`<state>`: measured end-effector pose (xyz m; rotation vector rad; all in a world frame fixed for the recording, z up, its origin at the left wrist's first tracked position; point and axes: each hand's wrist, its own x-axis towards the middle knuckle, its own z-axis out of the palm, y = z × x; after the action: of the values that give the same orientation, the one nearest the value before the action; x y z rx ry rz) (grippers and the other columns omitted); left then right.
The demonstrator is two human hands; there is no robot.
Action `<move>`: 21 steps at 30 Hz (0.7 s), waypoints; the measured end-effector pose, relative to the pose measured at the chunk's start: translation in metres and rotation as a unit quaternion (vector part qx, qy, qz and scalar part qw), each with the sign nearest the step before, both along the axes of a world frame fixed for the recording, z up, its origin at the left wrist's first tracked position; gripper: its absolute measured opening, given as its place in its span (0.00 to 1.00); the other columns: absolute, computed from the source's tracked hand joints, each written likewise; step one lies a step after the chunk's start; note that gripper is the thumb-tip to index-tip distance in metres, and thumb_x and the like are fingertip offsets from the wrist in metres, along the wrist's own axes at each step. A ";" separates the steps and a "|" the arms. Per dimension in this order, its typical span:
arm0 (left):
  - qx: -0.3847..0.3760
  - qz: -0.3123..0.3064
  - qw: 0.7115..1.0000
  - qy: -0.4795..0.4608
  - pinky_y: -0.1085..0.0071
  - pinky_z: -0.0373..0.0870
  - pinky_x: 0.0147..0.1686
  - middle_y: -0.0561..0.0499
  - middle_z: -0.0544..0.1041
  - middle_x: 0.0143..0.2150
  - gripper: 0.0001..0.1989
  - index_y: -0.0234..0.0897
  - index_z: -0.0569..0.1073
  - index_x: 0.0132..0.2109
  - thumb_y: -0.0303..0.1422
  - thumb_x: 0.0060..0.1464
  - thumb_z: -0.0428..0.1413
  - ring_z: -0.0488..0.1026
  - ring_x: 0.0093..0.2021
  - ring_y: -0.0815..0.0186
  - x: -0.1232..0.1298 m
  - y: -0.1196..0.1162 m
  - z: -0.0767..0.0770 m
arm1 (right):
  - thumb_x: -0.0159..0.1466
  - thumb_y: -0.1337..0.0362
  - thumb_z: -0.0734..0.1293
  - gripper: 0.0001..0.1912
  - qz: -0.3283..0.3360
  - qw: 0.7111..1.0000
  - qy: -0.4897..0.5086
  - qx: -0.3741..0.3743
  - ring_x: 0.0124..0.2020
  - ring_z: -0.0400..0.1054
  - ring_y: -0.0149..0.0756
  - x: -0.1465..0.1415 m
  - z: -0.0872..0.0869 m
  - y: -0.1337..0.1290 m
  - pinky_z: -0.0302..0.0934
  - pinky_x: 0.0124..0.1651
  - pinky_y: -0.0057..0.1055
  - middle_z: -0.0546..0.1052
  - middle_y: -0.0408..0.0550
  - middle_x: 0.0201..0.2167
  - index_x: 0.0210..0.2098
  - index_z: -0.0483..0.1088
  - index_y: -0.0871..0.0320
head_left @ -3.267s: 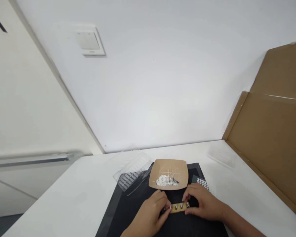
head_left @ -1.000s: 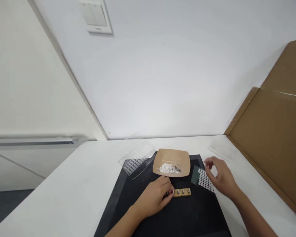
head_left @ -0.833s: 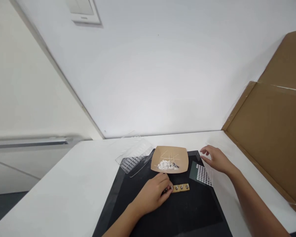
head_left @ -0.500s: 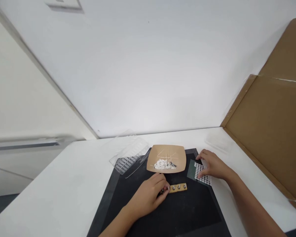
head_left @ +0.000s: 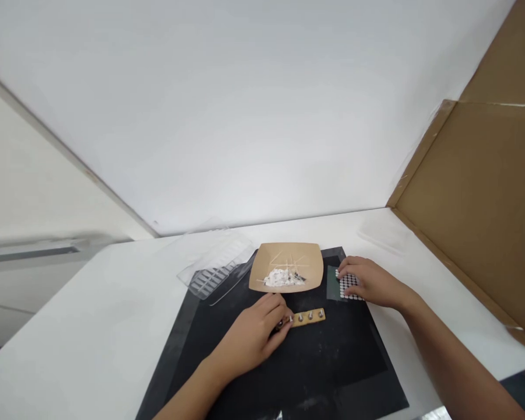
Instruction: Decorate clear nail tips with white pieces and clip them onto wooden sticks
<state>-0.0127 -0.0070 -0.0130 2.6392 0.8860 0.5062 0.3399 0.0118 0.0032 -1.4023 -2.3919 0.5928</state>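
Note:
On the black mat, my left hand (head_left: 260,329) has its fingers closed round the left end of a narrow yellow strip (head_left: 315,315) that carries several small metal pieces. My right hand (head_left: 370,281) rests over a dark green sheet (head_left: 332,284) covered with rows of small white dots (head_left: 347,284). Its fingers are bent and apart, with the fingertips at the sheet's upper part; whether a dot is between them is too small to tell. Behind the strip stands a brown paper tray (head_left: 315,265) with white bits (head_left: 282,278) and thin sticks in it.
Clear plastic trays (head_left: 214,277) overlap the back left corner of the black mat (head_left: 324,367), beside a thin curved tool (head_left: 227,291). A clear lid (head_left: 382,233) lies at the back right. Cardboard (head_left: 472,198) stands along the right side.
The whole view has shifted a little. My right hand has moved to the upper part of the dotted sheet, its fingers nearer together. My left hand stays on the strip.

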 end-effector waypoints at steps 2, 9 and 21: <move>0.000 -0.005 1.000 0.003 0.67 0.73 0.43 0.47 0.75 0.43 0.06 0.40 0.73 0.46 0.31 0.71 0.50 0.73 0.44 0.61 0.000 0.000 0.000 | 0.63 0.69 0.75 0.15 0.012 1.000 0.000 0.014 0.56 0.74 0.46 -0.003 -0.001 -0.002 0.66 0.60 0.43 0.78 0.49 0.55 0.49 0.78 0.52; 0.002 -0.005 1.000 0.001 0.67 0.74 0.44 0.47 0.75 0.44 0.06 0.40 0.73 0.47 0.31 0.70 0.51 0.74 0.45 0.61 -0.001 0.000 0.000 | 0.62 0.80 0.63 0.24 0.046 0.997 0.015 0.061 0.58 0.75 0.45 -0.009 -0.005 -0.001 0.68 0.62 0.46 0.80 0.49 0.57 0.50 0.78 0.52; 0.005 -0.005 1.000 -0.007 0.68 0.73 0.44 0.47 0.75 0.44 0.05 0.40 0.73 0.47 0.30 0.69 0.52 0.74 0.45 0.61 0.000 0.000 0.000 | 0.70 0.65 0.69 0.07 0.005 0.994 0.028 0.104 0.57 0.73 0.49 -0.016 -0.017 0.006 0.66 0.60 0.48 0.81 0.51 0.51 0.48 0.76 0.52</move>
<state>-0.0129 -0.0070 -0.0129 2.6442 0.8672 0.5279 0.3238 0.0176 -0.0138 -1.2684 -2.3406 0.3666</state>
